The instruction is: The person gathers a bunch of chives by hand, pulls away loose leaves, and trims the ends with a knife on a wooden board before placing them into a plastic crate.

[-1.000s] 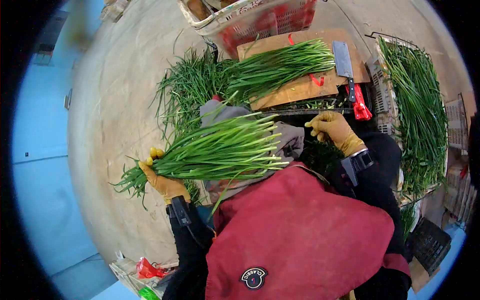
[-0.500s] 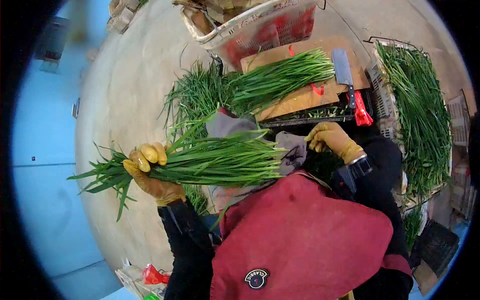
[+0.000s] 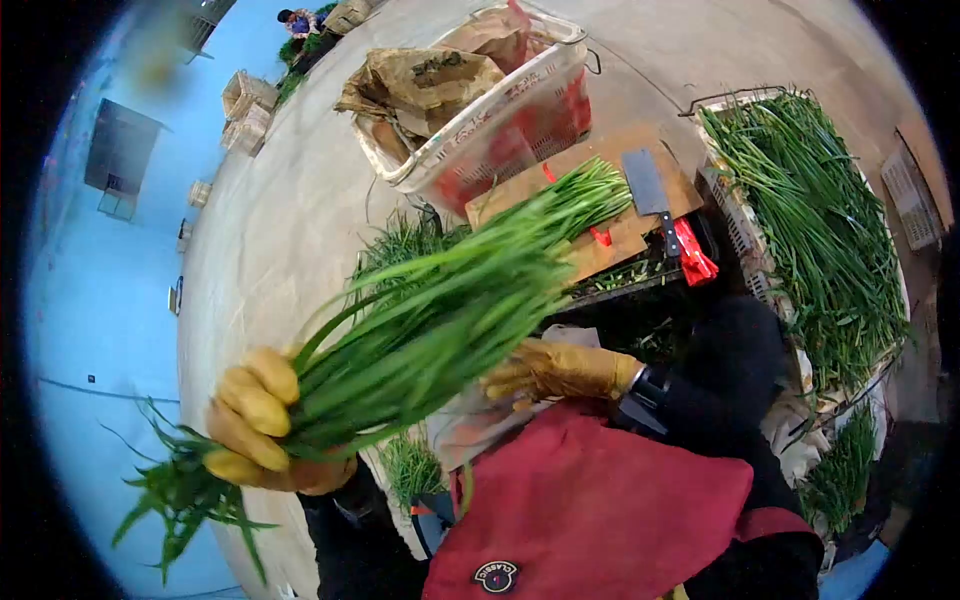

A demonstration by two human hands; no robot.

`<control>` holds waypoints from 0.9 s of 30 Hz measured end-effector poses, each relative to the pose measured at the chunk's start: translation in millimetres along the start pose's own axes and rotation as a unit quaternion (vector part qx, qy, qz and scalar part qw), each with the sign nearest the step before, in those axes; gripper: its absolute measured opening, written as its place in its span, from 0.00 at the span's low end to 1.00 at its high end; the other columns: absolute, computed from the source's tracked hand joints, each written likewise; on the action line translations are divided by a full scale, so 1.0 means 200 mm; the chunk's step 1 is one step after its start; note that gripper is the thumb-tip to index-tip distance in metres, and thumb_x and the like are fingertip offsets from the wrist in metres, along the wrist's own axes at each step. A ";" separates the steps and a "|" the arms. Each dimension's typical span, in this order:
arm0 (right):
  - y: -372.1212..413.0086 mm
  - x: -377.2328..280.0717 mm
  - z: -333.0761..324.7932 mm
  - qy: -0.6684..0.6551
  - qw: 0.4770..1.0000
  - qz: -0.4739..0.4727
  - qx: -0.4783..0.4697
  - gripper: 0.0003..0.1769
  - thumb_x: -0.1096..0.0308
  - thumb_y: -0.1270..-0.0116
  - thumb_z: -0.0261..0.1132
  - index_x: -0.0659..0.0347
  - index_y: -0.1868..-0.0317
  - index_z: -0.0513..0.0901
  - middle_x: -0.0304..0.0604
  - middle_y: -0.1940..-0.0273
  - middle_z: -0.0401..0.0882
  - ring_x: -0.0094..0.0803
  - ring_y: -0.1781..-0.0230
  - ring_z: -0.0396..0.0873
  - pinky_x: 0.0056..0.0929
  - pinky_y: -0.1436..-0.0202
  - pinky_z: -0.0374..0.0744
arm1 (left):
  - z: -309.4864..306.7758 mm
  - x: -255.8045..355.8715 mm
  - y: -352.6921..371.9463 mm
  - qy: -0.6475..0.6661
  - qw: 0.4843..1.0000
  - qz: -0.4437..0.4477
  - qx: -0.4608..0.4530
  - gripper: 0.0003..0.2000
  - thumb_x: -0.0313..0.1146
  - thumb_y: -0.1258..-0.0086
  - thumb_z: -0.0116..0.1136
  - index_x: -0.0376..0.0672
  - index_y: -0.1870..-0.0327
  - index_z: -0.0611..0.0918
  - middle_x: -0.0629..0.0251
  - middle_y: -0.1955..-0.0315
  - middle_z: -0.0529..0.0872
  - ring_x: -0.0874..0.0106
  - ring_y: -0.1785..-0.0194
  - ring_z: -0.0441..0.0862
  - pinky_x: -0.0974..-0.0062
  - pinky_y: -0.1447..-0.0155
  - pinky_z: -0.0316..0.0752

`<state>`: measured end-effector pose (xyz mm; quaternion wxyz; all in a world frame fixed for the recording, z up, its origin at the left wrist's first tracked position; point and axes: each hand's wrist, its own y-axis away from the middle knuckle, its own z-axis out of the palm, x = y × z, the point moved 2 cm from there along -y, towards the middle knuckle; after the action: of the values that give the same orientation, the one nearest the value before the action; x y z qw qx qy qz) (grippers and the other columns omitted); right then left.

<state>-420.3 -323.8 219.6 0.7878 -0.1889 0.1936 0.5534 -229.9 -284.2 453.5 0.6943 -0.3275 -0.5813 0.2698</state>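
Observation:
My left hand [image 3: 262, 425], in a yellow glove, is closed round the leafy end of a bunch of garlic chives [image 3: 420, 345]. The bunch slants up to the right over my lap, blurred by motion, its far end overlapping the board. My right hand [image 3: 560, 372], gloved too, has its fingers stretched out just below the bunch, with fingertips right by its lower edge. Ahead, another pile of garlic chives [image 3: 597, 190] lies on a cardboard-brown board [image 3: 610, 255], partly hidden behind the held bunch. A cleaver [image 3: 648, 185] rests on the board's right side, beside red ties [image 3: 695, 255].
A crate heaped with chives [image 3: 800, 200] stands at my right, with more greens [image 3: 842, 470] below it. Behind the board is a white basket [image 3: 500, 115] holding brown sacking [image 3: 425, 85]. A person [image 3: 298, 22] is far off near the blue wall [image 3: 120, 300].
The held chives have swung from nearly level to slanting up right, over the board. My right hand has moved left towards them, its fingers straightening. The view has shifted, showing more background.

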 end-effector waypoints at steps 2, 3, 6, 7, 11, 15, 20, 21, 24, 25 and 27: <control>0.03 0.04 -0.09 -0.034 0.997 -0.026 0.065 0.33 0.50 0.27 0.56 0.56 0.28 0.64 0.46 0.35 0.71 0.37 0.37 0.72 0.43 0.32 0.67 | -0.08 -0.01 0.15 -0.139 0.983 -0.045 -0.111 0.22 0.60 0.25 0.41 0.54 0.73 0.72 0.64 0.63 0.75 0.54 0.39 0.71 0.47 0.30 0.63; 0.06 0.06 -0.13 -0.046 0.993 -0.041 0.101 0.33 0.49 0.27 0.56 0.56 0.28 0.64 0.45 0.34 0.71 0.37 0.36 0.71 0.45 0.31 0.66 | -0.11 -0.01 0.21 -0.103 0.972 -0.123 -0.173 0.18 0.53 0.26 0.47 0.51 0.70 0.77 0.57 0.53 0.73 0.52 0.33 0.64 0.48 0.27 0.55; 0.11 0.14 -0.27 -0.081 0.977 -0.068 0.186 0.33 0.47 0.28 0.54 0.56 0.29 0.65 0.45 0.33 0.69 0.39 0.34 0.68 0.50 0.30 0.64 | -0.19 -0.01 0.42 -0.055 0.891 -0.344 -0.291 0.08 0.37 0.31 0.60 0.46 0.60 0.88 0.45 0.34 0.71 0.48 0.22 0.49 0.51 0.22 0.39; 0.11 0.19 -0.33 -0.093 0.972 -0.069 0.207 0.33 0.47 0.28 0.54 0.56 0.30 0.66 0.45 0.33 0.69 0.40 0.33 0.67 0.51 0.29 0.64 | -0.23 -0.02 0.53 -0.050 0.864 -0.401 -0.300 0.08 0.35 0.33 0.62 0.47 0.56 0.88 0.47 0.34 0.72 0.48 0.22 0.50 0.52 0.22 0.39; 0.09 0.36 -0.53 -0.149 0.947 -0.086 0.273 0.32 0.46 0.28 0.57 0.57 0.32 0.69 0.43 0.40 0.76 0.38 0.41 0.74 0.42 0.36 0.73 | -0.40 -0.01 0.98 -0.109 0.758 -0.461 -0.448 0.13 0.36 0.36 0.65 0.53 0.50 0.87 0.59 0.28 0.65 0.53 0.21 0.43 0.51 0.22 0.39; 0.04 0.33 -0.54 -0.146 0.952 -0.077 0.258 0.31 0.47 0.26 0.55 0.61 0.33 0.70 0.45 0.42 0.78 0.38 0.42 0.76 0.38 0.37 0.74 | -0.48 0.06 1.13 -0.073 0.751 -0.502 -0.422 0.19 0.36 0.37 0.65 0.50 0.44 0.83 0.62 0.24 0.56 0.54 0.20 0.36 0.52 0.21 0.36; -0.08 0.22 -0.48 -0.081 0.943 -0.089 0.309 0.28 0.48 0.28 0.58 0.59 0.36 0.74 0.44 0.46 0.81 0.35 0.49 0.80 0.36 0.43 0.78 | -0.50 0.16 1.09 -0.036 0.809 -0.513 -0.285 0.21 0.30 0.34 0.61 0.45 0.39 0.80 0.57 0.29 0.67 0.57 0.22 0.52 0.56 0.22 0.45; -0.11 0.21 -0.48 -0.082 0.936 -0.083 0.332 0.26 0.49 0.28 0.58 0.59 0.38 0.76 0.43 0.49 0.82 0.33 0.52 0.81 0.35 0.46 0.79 | -0.51 0.16 1.12 0.023 0.754 -0.647 -0.114 0.21 0.31 0.33 0.61 0.43 0.37 0.79 0.56 0.28 0.65 0.59 0.22 0.52 0.56 0.22 0.46; -0.21 0.16 -0.43 -0.110 0.947 -0.099 0.285 0.28 0.48 0.30 0.61 0.56 0.37 0.75 0.46 0.47 0.81 0.38 0.51 0.81 0.38 0.44 0.80 | -0.57 0.23 1.16 0.029 0.618 -0.772 0.144 0.23 0.29 0.33 0.62 0.37 0.37 0.76 0.56 0.32 0.69 0.67 0.31 0.69 0.64 0.26 0.60; -0.24 0.14 -0.41 -0.123 0.949 -0.109 0.269 0.28 0.48 0.30 0.61 0.55 0.37 0.74 0.48 0.46 0.81 0.40 0.50 0.81 0.38 0.43 0.79 | -0.70 0.28 1.25 0.000 0.633 -0.765 0.122 0.22 0.28 0.34 0.62 0.37 0.37 0.77 0.56 0.34 0.72 0.68 0.33 0.72 0.66 0.28 0.63; -0.31 0.14 -0.44 -0.162 0.954 -0.117 0.222 0.28 0.49 0.29 0.61 0.56 0.35 0.72 0.51 0.43 0.79 0.43 0.46 0.80 0.42 0.40 0.78 | -1.05 0.35 1.56 -0.062 0.657 -0.747 0.077 0.21 0.27 0.34 0.62 0.36 0.39 0.79 0.57 0.39 0.78 0.69 0.39 0.77 0.68 0.32 0.70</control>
<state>-361.8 -365.0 135.1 0.8899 0.0615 0.1575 0.4236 -8.8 -61.1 236.1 0.6467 0.2894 -0.6492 -0.2767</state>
